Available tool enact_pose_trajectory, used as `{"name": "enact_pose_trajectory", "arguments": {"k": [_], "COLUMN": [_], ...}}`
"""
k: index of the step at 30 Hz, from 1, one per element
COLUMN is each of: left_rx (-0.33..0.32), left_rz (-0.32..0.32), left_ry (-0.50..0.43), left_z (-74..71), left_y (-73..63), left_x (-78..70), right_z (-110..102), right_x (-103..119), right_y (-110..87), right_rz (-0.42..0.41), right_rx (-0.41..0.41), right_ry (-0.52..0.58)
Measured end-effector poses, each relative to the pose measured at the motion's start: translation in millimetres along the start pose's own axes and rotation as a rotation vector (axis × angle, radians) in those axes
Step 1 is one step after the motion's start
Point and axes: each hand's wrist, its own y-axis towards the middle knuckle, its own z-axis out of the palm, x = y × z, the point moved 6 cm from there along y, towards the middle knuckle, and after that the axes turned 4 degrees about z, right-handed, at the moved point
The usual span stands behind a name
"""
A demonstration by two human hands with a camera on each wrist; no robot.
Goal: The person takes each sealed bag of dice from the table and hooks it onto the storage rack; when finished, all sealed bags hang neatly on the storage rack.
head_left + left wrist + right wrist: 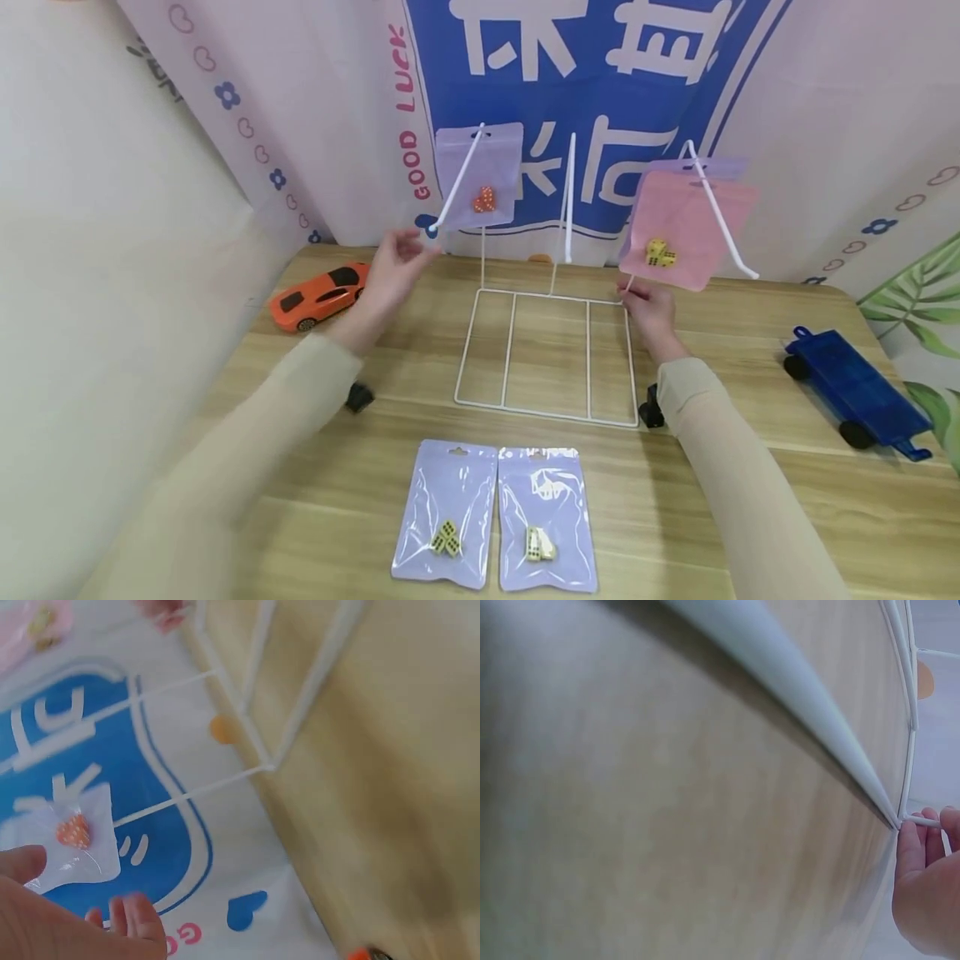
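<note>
A white wire display rack (545, 412) stands on the wooden table with three hook arms. My right hand (651, 310) pinches its right upright near the base, and the right wrist view shows thumb and fingers around that rod (922, 821). Near the tip of the left hook hovers my left hand (397, 271), thumb and fingers apart, holding nothing. A purple zip pouch (465, 150) with orange dice hangs on that hook. On the right hook, a pink pouch (697, 217) with yellow dice hangs in front of a purple one (727, 168).
Two purple pouches with yellow dice, a left one (450, 483) and a right one (543, 500), lie flat at the table's front. An orange toy car (322, 296) sits at left, a blue toy trailer (855, 387) at right. Small black pieces flank the rack. A printed cloth (337, 100) hangs behind.
</note>
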Motion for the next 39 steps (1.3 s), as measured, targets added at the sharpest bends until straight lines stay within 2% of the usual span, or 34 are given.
{"name": "enact_pose_trajectory", "arguments": {"k": [3, 6, 7, 10, 13, 16, 21, 25, 32, 39], "left_rx": [0.174, 0.339, 0.372, 0.392, 0.371, 0.356, 0.332, 0.296, 0.206, 0.170], "left_rz": [0.016, -0.018, -0.036, -0.078, -0.067, -0.060, -0.088, -0.091, -0.041, -0.006], "left_ry": [0.311, 0.607, 0.688, 0.867, 0.981, 1.071, 1.131, 1.119, 1.076, 0.995], "left_z": [-3.4, 4.0, 8.1, 21.5, 34.5, 44.1, 49.8, 47.8, 39.6, 39.0], "left_y": [-49.3, -107.5, -126.0, -170.9, -194.7, -204.8, -208.0, -208.4, -211.5, -213.1], "left_x": [21.8, 46.7, 54.0, 68.5, 73.0, 77.1, 85.8, 87.8, 89.0, 90.5], "right_z": [0, 0, 0, -1, -2, -3, -2, 0, 2, 1], "right_x": [1, 1, 1, 0, -1, -2, -2, -2, 3, 4], "right_y": [0.9, 1.0, 1.0, 0.8, 0.9, 0.9, 0.9, 1.7, -0.5, -4.2], "right_rz": [0.003, 0.007, 0.010, 0.015, 0.017, 0.024, 0.037, 0.032, 0.020, 0.030], "right_rx": [0.000, 0.004, 0.005, 0.008, 0.005, 0.002, -0.004, -0.010, 0.005, 0.013], "right_ry": [-0.002, -0.005, -0.009, -0.014, -0.004, 0.016, 0.007, -0.001, -0.036, -0.050]}}
